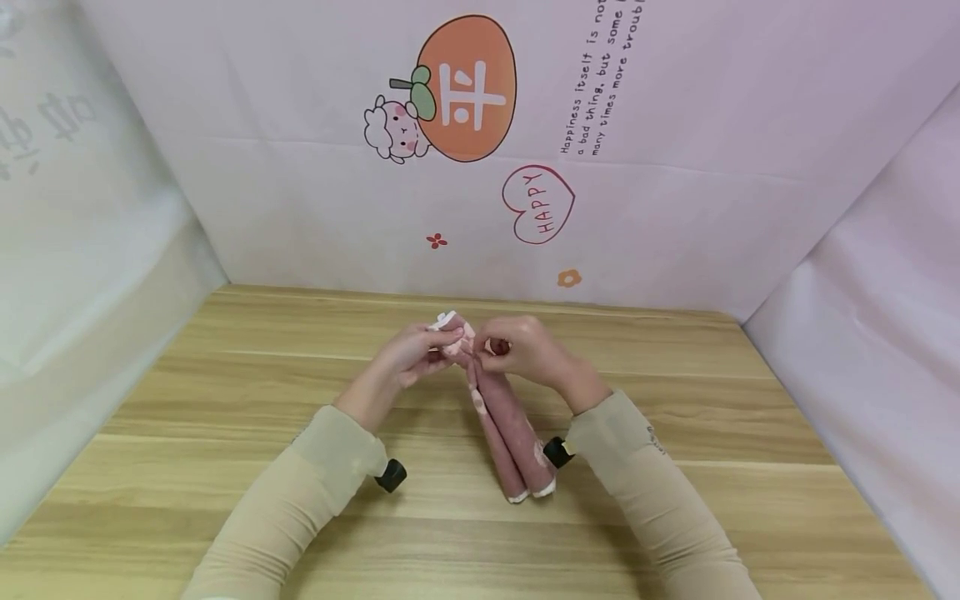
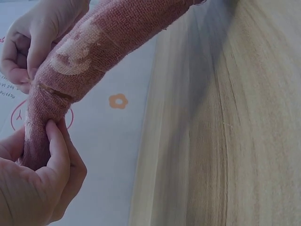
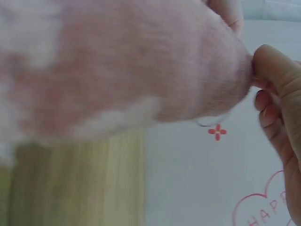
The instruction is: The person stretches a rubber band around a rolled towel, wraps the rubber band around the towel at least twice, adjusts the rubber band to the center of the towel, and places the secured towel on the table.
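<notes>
L hand (image 1: 411,353) grips towel's (image 1: 512,425) far end; R hand (image 1: 534,353) pinches its neck. Towel's over table (image 1: 420,542), long axis running nearward from hands, lower end nearer R forearm (image 1: 652,500).

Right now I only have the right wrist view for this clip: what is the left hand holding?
Observer: The left hand grips the short, gathered end of the pink towel.

Operator: How does the longer part lie?

Observer: In the head view, it forms two rolls side by side, their white-edged ends pointing toward the person.

Operator: Anything across the narrow part?

Observer: Yes, the left wrist view shows what looks like a thin brownish band across it, near the right hand.
</notes>
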